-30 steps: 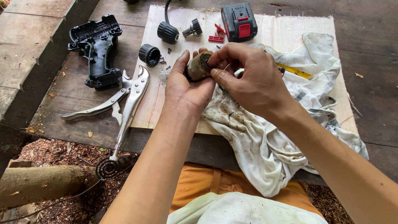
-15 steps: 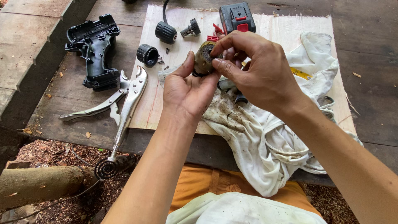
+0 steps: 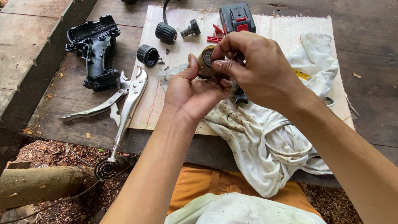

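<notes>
A small round metal part [image 3: 206, 61], brassy on its rim and dark at its middle, sat in the air above the pale board [image 3: 286, 29], well clear of it and between the two hands. Its round face was turned up and toward the camera; whether it had a longer body behind that face could not be told, since the fingers covered it. The left hand [image 3: 192, 93] lay under and behind the part, palm up and half open, its thumb pressed against the part's left side so that it cradled it. The right hand [image 3: 257, 68] came over from the right and above, fingers curled close, its thumb and forefinger pinched at the dark centre. Both hands touched the part; the right was the one on its face. Under the wrists a soiled white cloth [image 3: 265, 141] hung over the worktop [image 3: 365, 83] edge. Locking pliers [image 3: 124, 103], a black tool housing [image 3: 95, 49] and a red-and-black battery [image 3: 237, 17] lay well apart.
</notes>
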